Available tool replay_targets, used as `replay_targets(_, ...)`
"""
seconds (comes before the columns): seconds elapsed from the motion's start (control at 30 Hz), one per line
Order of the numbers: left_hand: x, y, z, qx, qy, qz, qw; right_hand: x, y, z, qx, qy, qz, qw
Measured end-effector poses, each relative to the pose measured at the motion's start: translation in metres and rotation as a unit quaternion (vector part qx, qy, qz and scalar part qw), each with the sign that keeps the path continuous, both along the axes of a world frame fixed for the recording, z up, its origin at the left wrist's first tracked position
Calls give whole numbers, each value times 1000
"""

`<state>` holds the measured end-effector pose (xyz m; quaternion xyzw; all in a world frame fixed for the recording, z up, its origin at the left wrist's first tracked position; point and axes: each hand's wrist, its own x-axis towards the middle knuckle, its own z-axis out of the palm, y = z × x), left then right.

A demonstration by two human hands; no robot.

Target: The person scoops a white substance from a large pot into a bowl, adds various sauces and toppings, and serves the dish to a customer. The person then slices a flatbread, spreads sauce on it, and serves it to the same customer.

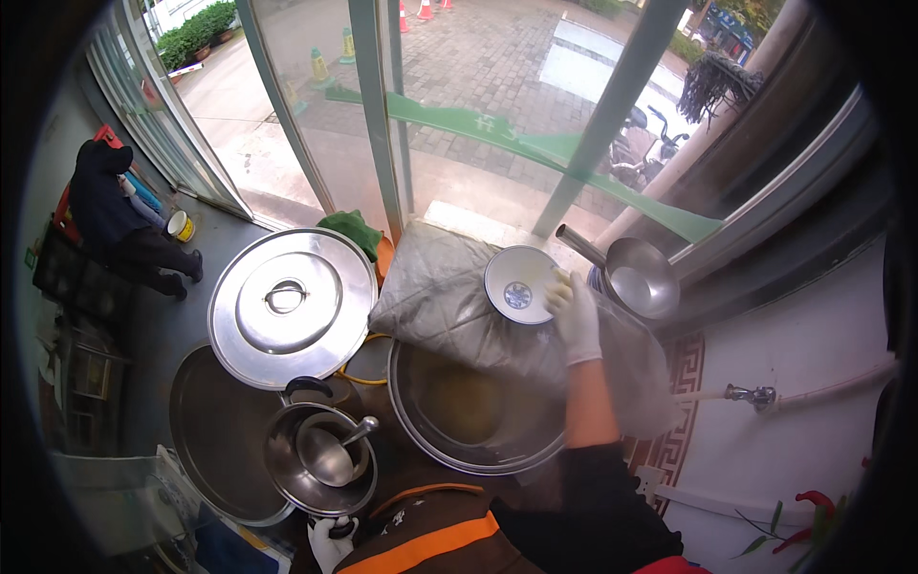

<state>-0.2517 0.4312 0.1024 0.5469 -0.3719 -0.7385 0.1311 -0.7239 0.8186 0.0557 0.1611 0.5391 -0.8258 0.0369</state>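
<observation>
My left hand (330, 543), in a white glove, grips the black side handle of a stainless steel pot (276, 459). Inside that pot rests a metal ladle (324, 453), its handle leaning over the rim. My right hand (576, 316), gloved too, reaches forward and has its fingers on the right rim of a white bowl (513, 276) with a blue motif at its bottom. The bowl is over a plastic-covered surface (445, 287); whether it touches the plastic I cannot tell. Below my right forearm a large round pot (459, 402) holds cloudy, yellowish liquid.
A large steel lid (287, 323) lies at the left, above a wide dark vessel (215, 430). A handled metal pan (638, 276) sits at the right by the window. Farther left a person (122, 208) in dark clothes stands near a bucket (181, 227). A tap (751, 396) juts from the right wall.
</observation>
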Motion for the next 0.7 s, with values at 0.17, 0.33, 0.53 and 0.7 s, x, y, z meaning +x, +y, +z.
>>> replay_targets(0.17, 13, -7, -19, 18, 47, -1, 999, -67, -23, -29, -444, 99, -138, 880)
replay_targets(0.33, 11, -6, -22, 42, 51, 63, 996, -137, 19, -52, -380, 147, -294, 865)
replay_targets(0.53, 31, -8, -23, 49, 104, 34, 993, 27, -2, 34, -216, 120, -57, 967)
replay_targets(0.7, 33, -20, -14, 38, 71, 23, 997, 173, 32, 28, 138, 9, 77, 987)
